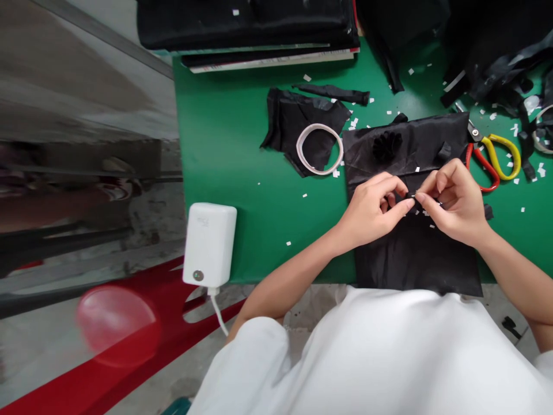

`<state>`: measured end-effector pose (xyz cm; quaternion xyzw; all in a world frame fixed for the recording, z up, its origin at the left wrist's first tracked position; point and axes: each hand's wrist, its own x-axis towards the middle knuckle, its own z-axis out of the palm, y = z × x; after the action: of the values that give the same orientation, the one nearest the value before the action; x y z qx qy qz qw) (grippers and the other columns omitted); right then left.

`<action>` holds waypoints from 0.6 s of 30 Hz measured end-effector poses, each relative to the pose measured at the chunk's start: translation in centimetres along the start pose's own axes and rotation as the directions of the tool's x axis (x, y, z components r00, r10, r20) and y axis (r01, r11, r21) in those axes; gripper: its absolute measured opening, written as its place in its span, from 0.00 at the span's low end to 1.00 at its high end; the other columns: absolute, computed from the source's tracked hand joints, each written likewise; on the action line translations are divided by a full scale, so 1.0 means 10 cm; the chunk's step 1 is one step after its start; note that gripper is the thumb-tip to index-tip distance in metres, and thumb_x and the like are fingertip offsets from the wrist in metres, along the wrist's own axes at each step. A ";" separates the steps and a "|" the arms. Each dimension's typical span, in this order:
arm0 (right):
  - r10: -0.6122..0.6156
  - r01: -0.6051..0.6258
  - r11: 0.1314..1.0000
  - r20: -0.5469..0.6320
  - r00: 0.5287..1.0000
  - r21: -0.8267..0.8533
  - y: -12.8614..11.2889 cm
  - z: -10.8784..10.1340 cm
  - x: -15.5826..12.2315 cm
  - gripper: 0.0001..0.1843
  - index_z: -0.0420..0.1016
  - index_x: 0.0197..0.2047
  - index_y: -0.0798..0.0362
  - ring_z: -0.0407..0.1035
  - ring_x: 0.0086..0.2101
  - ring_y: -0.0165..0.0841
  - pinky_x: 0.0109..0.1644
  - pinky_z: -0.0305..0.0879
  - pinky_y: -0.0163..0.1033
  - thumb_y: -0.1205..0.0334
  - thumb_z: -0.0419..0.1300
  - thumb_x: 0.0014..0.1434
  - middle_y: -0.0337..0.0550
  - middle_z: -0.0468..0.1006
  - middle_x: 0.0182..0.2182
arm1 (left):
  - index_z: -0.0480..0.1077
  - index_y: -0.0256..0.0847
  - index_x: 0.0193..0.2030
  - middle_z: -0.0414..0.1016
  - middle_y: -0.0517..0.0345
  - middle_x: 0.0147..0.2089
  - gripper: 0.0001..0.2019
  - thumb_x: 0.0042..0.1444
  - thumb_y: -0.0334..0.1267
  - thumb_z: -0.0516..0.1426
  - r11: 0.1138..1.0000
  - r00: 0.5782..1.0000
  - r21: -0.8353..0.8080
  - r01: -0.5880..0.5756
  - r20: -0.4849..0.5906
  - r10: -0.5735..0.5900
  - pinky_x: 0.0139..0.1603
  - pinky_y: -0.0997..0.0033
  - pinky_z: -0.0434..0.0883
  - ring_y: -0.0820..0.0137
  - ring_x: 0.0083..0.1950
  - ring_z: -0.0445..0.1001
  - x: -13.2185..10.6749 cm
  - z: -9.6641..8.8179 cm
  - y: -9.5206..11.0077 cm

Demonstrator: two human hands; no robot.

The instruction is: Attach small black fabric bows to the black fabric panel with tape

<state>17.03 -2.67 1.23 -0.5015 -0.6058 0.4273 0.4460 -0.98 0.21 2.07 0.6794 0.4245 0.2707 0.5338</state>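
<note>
My left hand point(375, 208) and my right hand point(458, 203) meet fingertip to fingertip over a black fabric piece point(417, 259). Between their pinched thumbs and fingers is a small dark piece point(411, 196) with a white bit on it; its kind is too small to make out. A gathered black fabric flower point(387, 146) lies on the fabric just beyond my left hand. To the right of the fabric rest scissors point(492, 158) with one red and one yellow handle. Small white paper squares are scattered around my fingers.
A roll of tape point(319, 148) sits on black scraps point(283, 124) on the green table point(242, 150). A white power bank point(211, 242) with a cable stands at the left edge. Folded black fabric point(246, 26) is stacked at the back; more black scraps point(496, 75) heap up far right.
</note>
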 end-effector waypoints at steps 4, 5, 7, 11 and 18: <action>-0.056 0.055 0.998 -0.021 0.998 -0.043 -0.01 0.02 -0.02 0.17 0.53 0.33 0.46 0.65 0.24 0.27 0.25 0.64 0.35 0.65 0.62 0.57 0.31 0.71 0.26 | 0.68 0.38 0.29 0.66 0.61 0.29 0.09 0.59 0.38 0.57 0.999 0.999 -0.026 -0.047 -0.017 0.046 0.27 0.80 0.65 0.79 0.28 0.64 0.01 0.01 -0.01; -0.071 0.070 0.996 -0.024 0.997 -0.052 -0.01 0.03 -0.02 0.17 0.53 0.33 0.46 0.65 0.24 0.27 0.25 0.64 0.35 0.66 0.61 0.57 0.31 0.71 0.26 | 0.67 0.38 0.29 0.65 0.62 0.28 0.09 0.59 0.38 0.57 0.998 0.998 -0.024 -0.059 -0.017 0.059 0.27 0.80 0.64 0.79 0.27 0.64 0.01 0.01 -0.01; -0.105 0.102 0.992 -0.032 0.994 -0.078 -0.01 0.04 -0.02 0.16 0.53 0.32 0.46 0.65 0.24 0.27 0.25 0.63 0.35 0.68 0.60 0.57 0.31 0.71 0.25 | 0.67 0.38 0.29 0.65 0.62 0.28 0.09 0.60 0.37 0.56 0.997 0.997 -0.018 -0.076 -0.014 0.076 0.27 0.80 0.64 0.78 0.28 0.64 0.02 0.01 -0.01; -0.205 0.195 0.960 -0.027 0.978 -0.203 0.01 0.03 -0.03 0.16 0.54 0.32 0.46 0.65 0.23 0.28 0.24 0.62 0.35 0.69 0.61 0.57 0.31 0.70 0.25 | 0.66 0.39 0.29 0.67 0.63 0.27 0.10 0.61 0.38 0.55 0.994 0.995 0.049 -0.096 -0.006 0.096 0.29 0.78 0.64 0.78 0.27 0.65 0.00 0.02 -0.01; -0.402 0.387 0.818 0.058 0.914 -0.425 0.02 0.04 -0.03 0.15 0.55 0.32 0.46 0.70 0.25 0.28 0.26 0.65 0.34 0.70 0.61 0.58 0.31 0.72 0.25 | 0.64 0.41 0.28 0.64 0.64 0.25 0.09 0.60 0.32 0.54 0.938 0.971 0.276 -0.211 -0.048 0.233 0.34 0.75 0.65 0.76 0.28 0.64 -0.04 0.06 -0.02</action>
<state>16.70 -2.95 0.88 -0.4580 -0.7672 0.1737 0.4142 -0.74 -0.38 1.71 0.7776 0.3990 0.2960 0.3853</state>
